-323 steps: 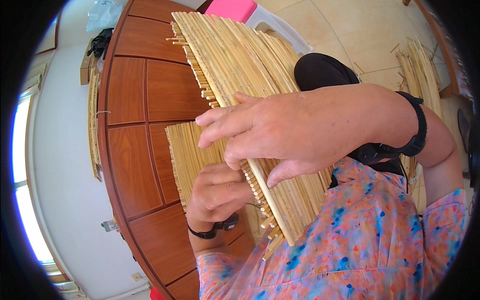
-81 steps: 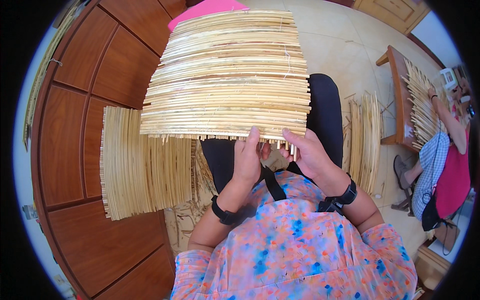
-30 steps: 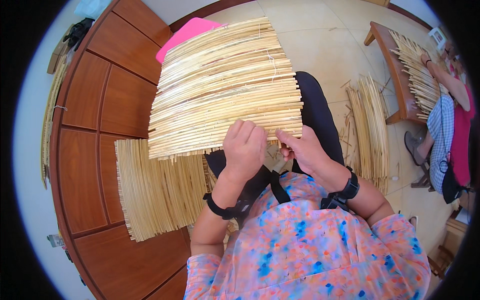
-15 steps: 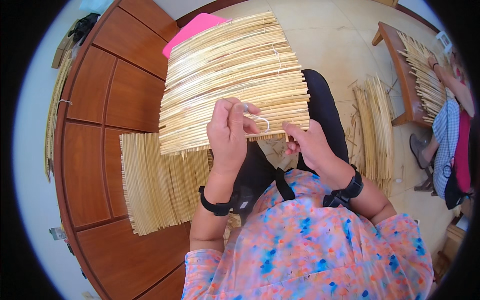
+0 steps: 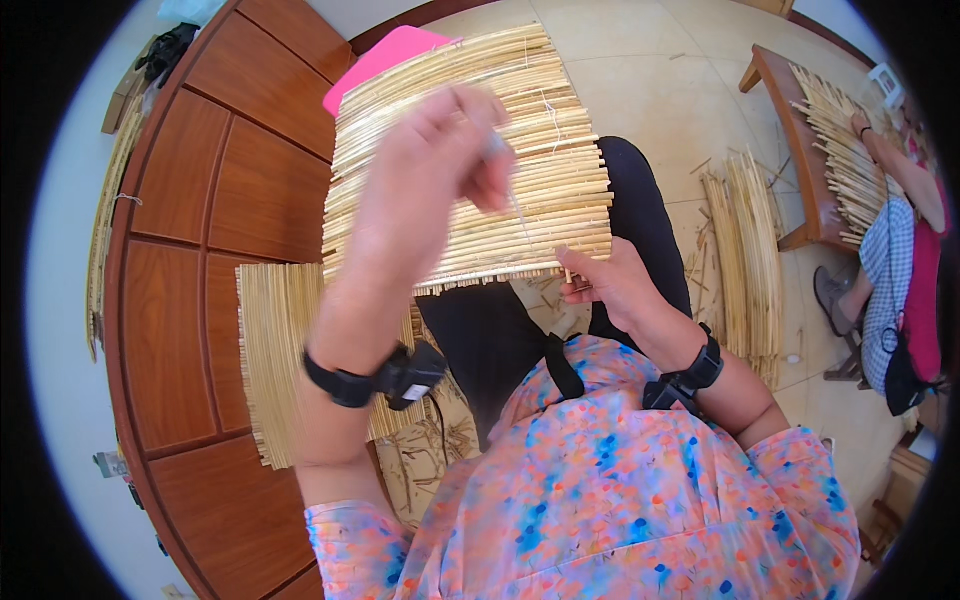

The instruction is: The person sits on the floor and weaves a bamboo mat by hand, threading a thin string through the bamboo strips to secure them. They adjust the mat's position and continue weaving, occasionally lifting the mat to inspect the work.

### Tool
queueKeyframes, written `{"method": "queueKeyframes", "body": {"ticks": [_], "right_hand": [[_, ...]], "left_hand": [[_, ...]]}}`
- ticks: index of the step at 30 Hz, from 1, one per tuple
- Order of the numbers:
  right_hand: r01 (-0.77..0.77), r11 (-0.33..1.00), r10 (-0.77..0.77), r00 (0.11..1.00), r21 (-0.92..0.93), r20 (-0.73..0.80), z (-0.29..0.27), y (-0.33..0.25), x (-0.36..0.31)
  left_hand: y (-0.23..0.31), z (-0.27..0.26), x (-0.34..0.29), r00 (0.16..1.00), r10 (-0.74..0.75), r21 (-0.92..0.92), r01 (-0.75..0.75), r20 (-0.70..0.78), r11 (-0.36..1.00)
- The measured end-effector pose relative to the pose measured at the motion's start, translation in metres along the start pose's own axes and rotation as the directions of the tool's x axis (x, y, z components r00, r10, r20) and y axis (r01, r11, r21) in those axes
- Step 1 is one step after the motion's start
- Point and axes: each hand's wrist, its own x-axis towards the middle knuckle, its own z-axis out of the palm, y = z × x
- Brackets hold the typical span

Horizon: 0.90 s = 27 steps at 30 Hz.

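A mat of thin straw-coloured reeds point(image 5: 400, 185) lies spread over my lap, its reeds running left to right. My left hand point(image 5: 435, 165) is raised above it, smeared by motion, its fingers closed together. From those fingers a thin white string point(image 5: 521, 215) runs tight down to the mat's near right part. My right hand point(image 5: 610, 280) pinches the near right edge, thumb on top and fingers curled below. Another length of white string point(image 5: 553, 112) lies loose over the mat's far right part.
A second reed mat point(image 5: 275, 360) leans by brown wooden cabinet doors point(image 5: 265, 180) on my left. Behind my mat is a pink surface point(image 5: 390, 62). Reed bundles point(image 5: 750, 260) and scraps lie on the floor at right. There, another person's hand point(image 5: 862, 127) touches reeds on a wooden bench point(image 5: 800, 170).
My left hand has swung up and away from the mat's near edge, drawing the slack loop of white string tight. My right hand stays at the edge, shifted slightly with the mat.
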Motion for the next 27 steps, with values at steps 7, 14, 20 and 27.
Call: {"method": "queueKeyframes", "body": {"ticks": [7,14,20,27], "right_hand": [[0.066,0.995,-0.069,0.997,-0.074,-0.041,-0.007,-0.002,-0.003],[0.088,0.995,-0.089,0.996,-0.057,-0.013,0.008,-0.008,-0.007],[0.068,0.997,-0.068,0.998,-0.047,0.011,-0.011,-0.012,-0.008],[0.03,0.999,-0.029,0.999,-0.045,0.019,-0.015,-0.014,-0.012]], "left_hand": [[0.112,-0.048,0.052,0.769,0.636,0.198,-0.615,-0.066,0.763],[0.106,-0.097,0.06,0.65,0.689,0.414,-0.558,-0.321,0.719],[0.013,-0.045,-0.015,0.879,0.476,0.906,-0.217,0.02,0.363],[-0.05,-0.009,-0.074,0.902,0.173,0.869,-0.428,0.395,0.247]]}}
